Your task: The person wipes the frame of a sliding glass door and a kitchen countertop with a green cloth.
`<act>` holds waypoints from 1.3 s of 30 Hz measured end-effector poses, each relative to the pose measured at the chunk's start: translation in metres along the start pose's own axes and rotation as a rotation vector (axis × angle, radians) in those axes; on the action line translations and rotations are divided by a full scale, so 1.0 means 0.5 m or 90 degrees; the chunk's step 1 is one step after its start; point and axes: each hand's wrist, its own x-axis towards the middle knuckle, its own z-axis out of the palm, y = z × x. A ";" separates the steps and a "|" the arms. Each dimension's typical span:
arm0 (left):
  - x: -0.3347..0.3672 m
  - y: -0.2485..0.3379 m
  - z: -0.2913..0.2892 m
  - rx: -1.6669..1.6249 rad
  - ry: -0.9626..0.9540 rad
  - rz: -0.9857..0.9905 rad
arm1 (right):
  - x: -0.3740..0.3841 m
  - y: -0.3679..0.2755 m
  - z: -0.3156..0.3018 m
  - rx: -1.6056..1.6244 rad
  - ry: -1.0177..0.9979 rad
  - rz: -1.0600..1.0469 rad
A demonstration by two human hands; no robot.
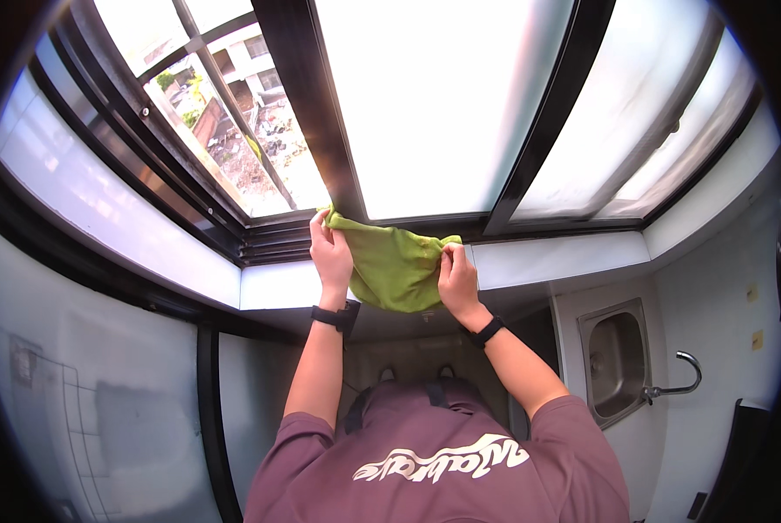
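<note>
A green cloth point(396, 266) hangs spread between my two hands, in front of the window and over the white sill point(556, 261). My left hand point(330, 254) pinches its upper left corner, close to the dark window frame point(342, 187). At the cloth's upper right corner, my right hand point(457, 281) has its fingers closed on the fabric. The middle of the cloth sags in a loose curve below the hands. Both wrists wear black bands.
Frosted panes point(442, 105) fill the middle and right of the window. Through the barred left opening point(242, 113), rubble and buildings show outside. To the right, a steel sink point(617, 362) with a curved faucet point(682, 379) is set into a counter. A frosted panel point(103, 375) stands at left.
</note>
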 end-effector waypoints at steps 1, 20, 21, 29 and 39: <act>-0.001 0.000 0.003 -0.002 -0.003 0.004 | -0.002 0.005 -0.004 -0.008 0.004 -0.005; -0.047 -0.011 0.098 -0.045 -0.289 -0.026 | 0.003 0.036 -0.048 -0.241 -0.155 -0.002; -0.052 -0.006 0.100 -0.009 -0.304 -0.049 | 0.002 0.046 -0.051 -0.271 -0.181 -0.012; -0.062 0.006 0.090 0.033 -0.163 0.013 | 0.012 0.050 -0.047 -0.104 -0.010 0.008; -0.025 -0.033 -0.020 -0.005 0.023 -0.016 | 0.121 -0.012 -0.020 0.014 0.177 -0.144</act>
